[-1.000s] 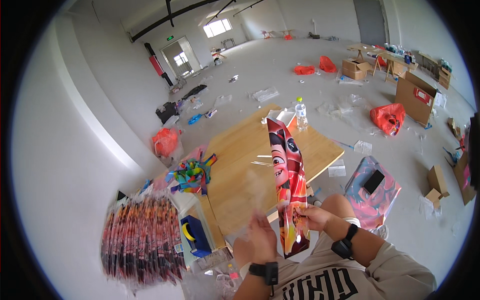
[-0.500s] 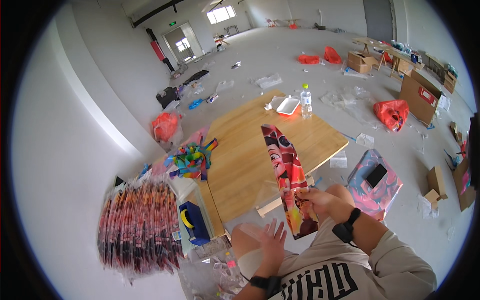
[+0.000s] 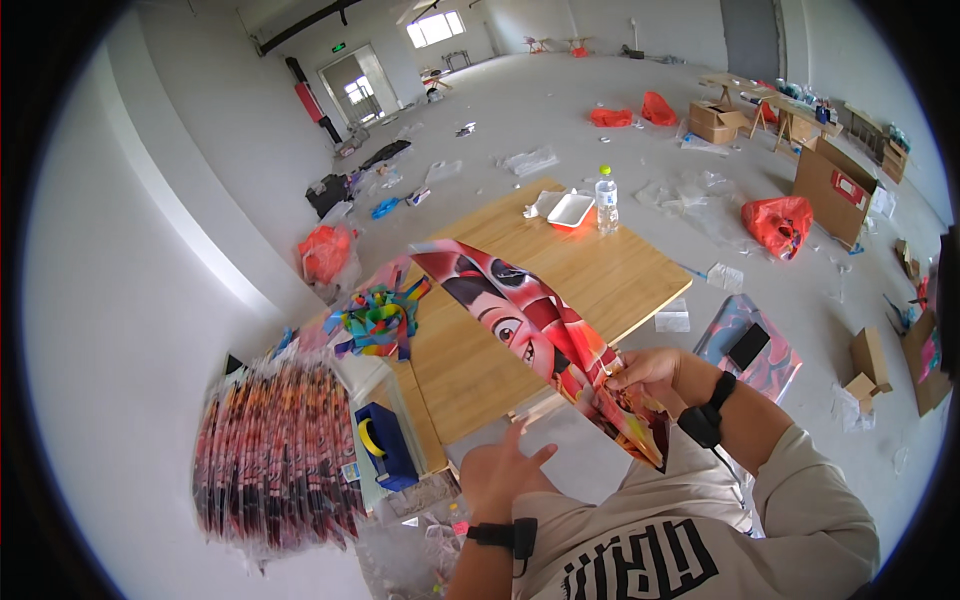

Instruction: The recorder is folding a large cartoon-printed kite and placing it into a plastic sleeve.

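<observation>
1. Right hand (image 3: pixel 645 372): closed in a pinch on the lower part of one long printed foil sheet (image 3: pixel 540 335); fingertips partly hidden behind the foil.
2. Left hand (image 3: pixel 497 470): open, fingers spread, holding nothing; hovering over a clear plastic sheet (image 3: pixel 585 455) at the near edge of the tabletop (image 3: pixel 600 275). Contact with the plastic impossible to confirm.
3. Foil sheet: red, with a cartoon face; stretched diagonally from the right hand up and left over the tabletop. Lower end hidden against the torso.
4. One black wristband on each wrist, two in all.
5. On the tabletop, far end: one clear bottle (image 3: pixel 606 199), upright, just beside one white tray (image 3: pixel 570 211) with a red rim.
6. On the tabletop, left edge: one heap of multicoloured ribbon (image 3: pixel 378 320); separate pieces not countable.
7. Left of the tabletop: one blue tape dispenser (image 3: pixel 385 442) with a yellow roll; near it, one large bundle of red-and-black packs (image 3: pixel 270 455) in clear wrap, number of packs not countable, lower edge cut off by the lens rim.
8. On the floor, right: one patterned bag (image 3: pixel 750 345) with one dark phone-like item on top, kind uncertain.
9. Floor beyond: several orange-red bags and cardboard boxes, scattered, too small for detail.
</observation>
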`<action>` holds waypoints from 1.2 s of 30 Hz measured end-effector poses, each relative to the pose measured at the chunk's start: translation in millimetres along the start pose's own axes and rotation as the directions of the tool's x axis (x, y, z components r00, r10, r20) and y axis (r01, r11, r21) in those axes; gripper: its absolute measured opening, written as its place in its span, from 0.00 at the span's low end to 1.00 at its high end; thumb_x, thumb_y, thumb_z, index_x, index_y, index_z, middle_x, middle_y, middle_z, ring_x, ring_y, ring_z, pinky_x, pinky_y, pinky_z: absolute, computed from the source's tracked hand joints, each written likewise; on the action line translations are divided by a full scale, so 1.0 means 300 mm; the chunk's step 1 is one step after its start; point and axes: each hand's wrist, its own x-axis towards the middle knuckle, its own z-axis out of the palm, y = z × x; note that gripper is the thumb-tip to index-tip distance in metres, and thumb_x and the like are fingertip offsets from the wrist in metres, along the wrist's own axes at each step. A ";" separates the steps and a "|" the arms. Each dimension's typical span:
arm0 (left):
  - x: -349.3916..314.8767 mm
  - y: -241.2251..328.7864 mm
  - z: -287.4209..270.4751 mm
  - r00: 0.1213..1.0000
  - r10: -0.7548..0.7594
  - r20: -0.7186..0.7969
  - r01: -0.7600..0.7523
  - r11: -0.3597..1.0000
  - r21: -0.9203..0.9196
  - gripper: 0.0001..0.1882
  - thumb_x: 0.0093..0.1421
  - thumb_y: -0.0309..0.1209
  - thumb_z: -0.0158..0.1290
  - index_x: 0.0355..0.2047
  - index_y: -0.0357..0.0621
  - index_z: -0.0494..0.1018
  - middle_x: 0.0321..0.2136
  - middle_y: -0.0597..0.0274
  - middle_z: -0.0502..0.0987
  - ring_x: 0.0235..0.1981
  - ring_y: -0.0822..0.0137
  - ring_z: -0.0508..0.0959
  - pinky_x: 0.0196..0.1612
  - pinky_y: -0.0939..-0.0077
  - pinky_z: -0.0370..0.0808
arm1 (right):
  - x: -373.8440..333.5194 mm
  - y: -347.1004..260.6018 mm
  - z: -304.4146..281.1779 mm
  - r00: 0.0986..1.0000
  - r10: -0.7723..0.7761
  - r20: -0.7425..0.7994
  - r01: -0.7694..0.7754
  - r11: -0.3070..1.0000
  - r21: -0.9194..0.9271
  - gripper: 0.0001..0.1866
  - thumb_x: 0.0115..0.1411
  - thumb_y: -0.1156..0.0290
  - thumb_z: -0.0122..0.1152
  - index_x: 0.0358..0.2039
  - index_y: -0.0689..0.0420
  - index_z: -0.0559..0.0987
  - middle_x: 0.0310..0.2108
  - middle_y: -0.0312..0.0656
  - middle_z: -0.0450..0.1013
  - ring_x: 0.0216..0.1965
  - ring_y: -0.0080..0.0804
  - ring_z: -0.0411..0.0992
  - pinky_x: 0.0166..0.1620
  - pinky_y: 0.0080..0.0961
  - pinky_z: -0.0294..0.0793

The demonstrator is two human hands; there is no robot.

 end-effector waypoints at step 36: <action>-0.016 0.571 -0.196 0.993 -0.005 0.117 0.096 0.599 -0.795 0.10 0.75 0.29 0.51 0.53 0.42 0.74 0.50 0.58 0.82 0.52 0.64 0.83 0.61 0.60 0.79 | 0.143 -0.563 0.308 0.977 -0.088 0.194 0.117 0.983 -0.142 0.22 0.71 0.68 0.67 0.62 0.60 0.77 0.56 0.38 0.80 0.56 0.27 0.78 0.61 0.30 0.76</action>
